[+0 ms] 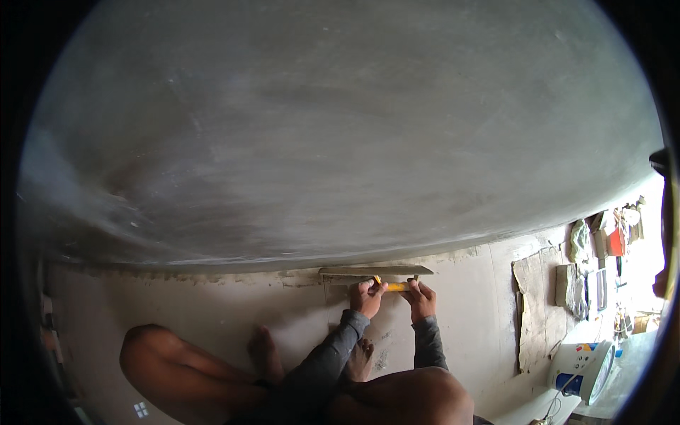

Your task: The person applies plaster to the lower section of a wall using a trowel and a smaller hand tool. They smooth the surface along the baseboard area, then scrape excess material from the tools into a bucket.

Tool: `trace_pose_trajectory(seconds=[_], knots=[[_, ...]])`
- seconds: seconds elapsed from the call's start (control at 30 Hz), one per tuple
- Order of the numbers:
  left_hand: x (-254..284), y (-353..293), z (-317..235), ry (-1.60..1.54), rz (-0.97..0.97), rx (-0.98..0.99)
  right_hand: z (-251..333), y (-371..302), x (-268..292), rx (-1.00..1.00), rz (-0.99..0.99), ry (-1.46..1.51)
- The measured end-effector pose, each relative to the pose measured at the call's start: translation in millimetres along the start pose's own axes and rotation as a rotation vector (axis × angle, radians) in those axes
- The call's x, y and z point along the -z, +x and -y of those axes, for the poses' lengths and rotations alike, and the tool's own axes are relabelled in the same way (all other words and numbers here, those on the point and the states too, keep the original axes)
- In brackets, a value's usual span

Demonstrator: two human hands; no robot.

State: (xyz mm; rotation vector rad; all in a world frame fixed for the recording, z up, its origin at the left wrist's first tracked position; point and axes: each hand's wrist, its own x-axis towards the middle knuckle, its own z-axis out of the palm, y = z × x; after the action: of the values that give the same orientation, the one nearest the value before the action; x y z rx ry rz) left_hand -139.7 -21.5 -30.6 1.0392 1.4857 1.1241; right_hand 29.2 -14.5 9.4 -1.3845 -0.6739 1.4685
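Note:
I crouch on the floor facing a grey plastered wall (340, 127). My left hand (367, 297) and my right hand (421, 299) both grip the yellow handle (396, 287) of a long flat trowel (375, 270). The trowel's blade lies along the bottom edge of the wall, where the plaster meets the floor. My bare feet (265, 353) and knees show below my grey sleeves.
A pale floor (212, 312) with mortar crumbs runs along the wall's base. At the right lie a piece of cardboard (533, 312), several scattered tools and bags (602, 248), and a white bucket (582, 363).

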Motion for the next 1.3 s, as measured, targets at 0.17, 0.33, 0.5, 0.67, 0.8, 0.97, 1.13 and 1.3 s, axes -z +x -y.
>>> trace_pose_trajectory(seconds=[0.17, 0.33, 0.5, 0.67, 0.8, 0.97, 1.13, 1.3], knots=[[-14, 12, -2, 0.178, -0.078, 0.029, -4, 25, 8, 0.004, 0.027, 0.011], [-11, 10, -52, 0.189, -0.097, 0.02, 22, 25, 2, 0.06, 0.041, 0.023], [-15, -20, -115, -0.001, -0.096, -0.158, 92, -12, 11, 0.265, 0.151, 0.09], [-25, -41, -113, -0.446, 0.076, -0.035, 110, -54, 25, 0.231, 0.113, 0.19], [4, -57, -76, -0.238, 0.198, 0.157, 79, -68, 41, -0.03, 0.054, -0.261], [33, -72, -22, -0.056, 0.155, 0.077, 35, -64, 28, -0.097, 0.085, -0.324], [76, -60, 18, -0.119, -0.01, 0.102, 17, -57, -23, -0.086, 0.253, -0.269], [138, -66, 16, -0.227, -0.008, 0.234, 1, -61, -80, -0.22, 0.373, -0.365]])
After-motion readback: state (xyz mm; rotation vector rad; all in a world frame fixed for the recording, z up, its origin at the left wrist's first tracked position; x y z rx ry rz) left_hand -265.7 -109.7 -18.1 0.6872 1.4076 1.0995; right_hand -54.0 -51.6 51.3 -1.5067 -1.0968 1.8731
